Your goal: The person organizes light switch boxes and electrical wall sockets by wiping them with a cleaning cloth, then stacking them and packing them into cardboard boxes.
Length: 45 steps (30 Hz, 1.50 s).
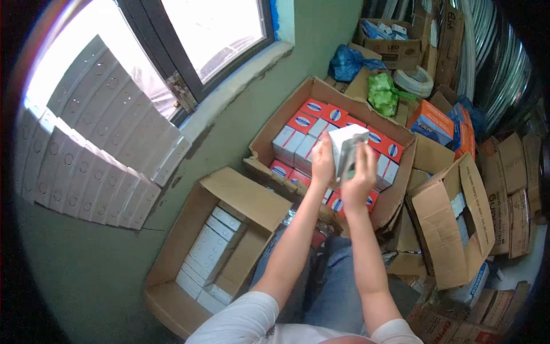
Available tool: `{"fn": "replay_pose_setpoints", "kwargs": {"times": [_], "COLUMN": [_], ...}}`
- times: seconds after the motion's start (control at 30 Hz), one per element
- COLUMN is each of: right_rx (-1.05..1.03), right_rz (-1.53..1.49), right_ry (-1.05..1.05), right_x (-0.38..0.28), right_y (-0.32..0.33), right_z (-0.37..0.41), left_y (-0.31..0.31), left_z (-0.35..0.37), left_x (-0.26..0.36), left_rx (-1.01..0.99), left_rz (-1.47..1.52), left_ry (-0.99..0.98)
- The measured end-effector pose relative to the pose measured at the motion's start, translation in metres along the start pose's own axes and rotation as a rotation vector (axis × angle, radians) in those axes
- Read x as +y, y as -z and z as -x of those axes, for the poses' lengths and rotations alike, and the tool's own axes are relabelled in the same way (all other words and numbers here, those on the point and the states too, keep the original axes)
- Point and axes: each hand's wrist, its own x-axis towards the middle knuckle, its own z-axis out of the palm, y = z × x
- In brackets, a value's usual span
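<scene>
- Above the large carton (405, 166), the left hand (323, 163) supports one side of a white box (344, 135); a steady, light hold should keep it square without denting.
- Over the same carton, the right hand (361, 175) grips a shiny grey piece (348, 156) close to the box; blur hides what it is, so matching its edge to the box calls for slow, even fingers.
- Inside the large carton, red-and-white boxes (380, 139) lie beneath both hands; keeping wrists high should avoid knocking them.
</scene>
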Motion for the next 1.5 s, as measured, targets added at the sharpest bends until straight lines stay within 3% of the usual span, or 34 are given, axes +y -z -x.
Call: {"fn": "replay_pose_setpoints", "kwargs": {"times": [0.13, 0.37, 0.47, 0.63, 0.77, 1.0, 1.2, 1.37, 1.5], "right_rx": [0.032, -0.008, 0.012, 0.102, 0.043, 0.034, 0.08, 0.092, 0.06], "right_rz": [-0.025, -0.157, -0.12, -0.093, -0.093, -0.17, -0.218, -0.265, -0.21], "right_ry": [-0.223, -0.078, -0.045, -0.212, -0.206, -0.056, -0.074, -0.266, -0.276], "right_x": [0.022, -0.023, -0.009, 0.029, 0.022, -0.003, 0.002, 0.018, 0.03], "right_y": [0.008, 0.006, 0.002, 0.002, 0.004, 0.006, 0.01, 0.008, 0.01], "right_z": [-0.012, 0.011, 0.006, -0.006, 0.0, 0.007, 0.005, 0.002, -0.003], "left_y": [0.004, 0.005, 0.002, -0.002, -0.002, -0.004, 0.004, 0.006, 0.005], "left_z": [0.004, -0.001, -0.001, 0.003, 0.002, 0.0, 0.0, 0.0, 0.001], "left_x": [-0.015, -0.014, -0.008, -0.008, -0.027, -0.02, -0.02, -0.025, -0.024], "left_rx": [-0.107, -0.066, -0.08, -0.157, -0.112, -0.034, -0.143, -0.097, -0.105], "left_rz": [-0.126, -0.157, -0.141, -0.22, -0.441, -0.342, -0.255, -0.252, -0.303], "left_ry": [-0.033, -0.02, -0.054, -0.004, -0.071, -0.163, -0.084, -0.121, -0.155]}}
